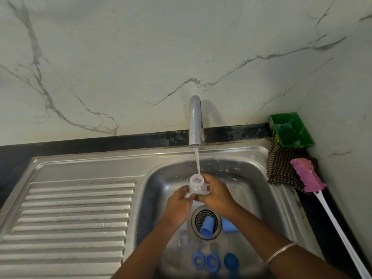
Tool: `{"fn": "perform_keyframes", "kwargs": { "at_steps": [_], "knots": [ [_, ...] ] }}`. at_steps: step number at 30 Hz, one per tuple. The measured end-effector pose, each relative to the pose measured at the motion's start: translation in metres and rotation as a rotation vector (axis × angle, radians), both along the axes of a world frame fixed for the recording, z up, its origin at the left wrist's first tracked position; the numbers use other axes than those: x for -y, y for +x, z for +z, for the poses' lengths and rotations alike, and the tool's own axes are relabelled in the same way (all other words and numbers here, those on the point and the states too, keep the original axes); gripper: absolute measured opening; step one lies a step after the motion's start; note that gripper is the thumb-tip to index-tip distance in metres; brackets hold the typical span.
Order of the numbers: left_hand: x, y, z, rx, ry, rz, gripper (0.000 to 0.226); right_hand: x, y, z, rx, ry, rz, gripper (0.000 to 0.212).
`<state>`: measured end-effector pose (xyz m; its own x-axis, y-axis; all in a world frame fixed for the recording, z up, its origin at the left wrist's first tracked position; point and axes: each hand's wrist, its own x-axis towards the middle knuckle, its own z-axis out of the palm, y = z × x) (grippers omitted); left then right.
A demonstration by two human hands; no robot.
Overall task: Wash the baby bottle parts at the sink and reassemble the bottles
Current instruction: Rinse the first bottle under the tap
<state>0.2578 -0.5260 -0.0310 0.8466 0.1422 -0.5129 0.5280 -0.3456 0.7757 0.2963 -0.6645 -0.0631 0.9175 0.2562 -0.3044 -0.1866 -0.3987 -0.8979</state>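
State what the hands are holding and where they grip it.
Both hands, left and right, hold a clear bottle by its lower body, mouth under the tap's stream.

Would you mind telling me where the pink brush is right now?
In the head view, the pink brush lies on the counter right of the sink, its head resting on a checked cloth, just below the green tray.

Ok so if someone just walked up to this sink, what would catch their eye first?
Probably the two hands, left hand and right hand, holding a clear bottle under the running tap in the middle of the sink. Next, the blue bottle parts lying on the basin floor near the drain, one blue cap resting on the strainer. Off to the right, a pink bottle brush lies across a checked cloth.
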Motion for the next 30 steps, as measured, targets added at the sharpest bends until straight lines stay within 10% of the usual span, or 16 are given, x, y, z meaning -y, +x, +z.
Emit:
{"fn": "perform_keyframes", "kwargs": {
  "at_steps": [22,30],
  "knots": [
    [-0.018,-0.003,-0.003,0.079,0.045,0.166,0.036,-0.002,0.001,0.013,0.161,-0.296,-0.053,0.056],
    [-0.011,0.01,-0.006,0.26,-0.067,-0.193,0.071,-0.008,0.001,0.014,0.069,-0.046,-0.145,0.047]
  ]
}}
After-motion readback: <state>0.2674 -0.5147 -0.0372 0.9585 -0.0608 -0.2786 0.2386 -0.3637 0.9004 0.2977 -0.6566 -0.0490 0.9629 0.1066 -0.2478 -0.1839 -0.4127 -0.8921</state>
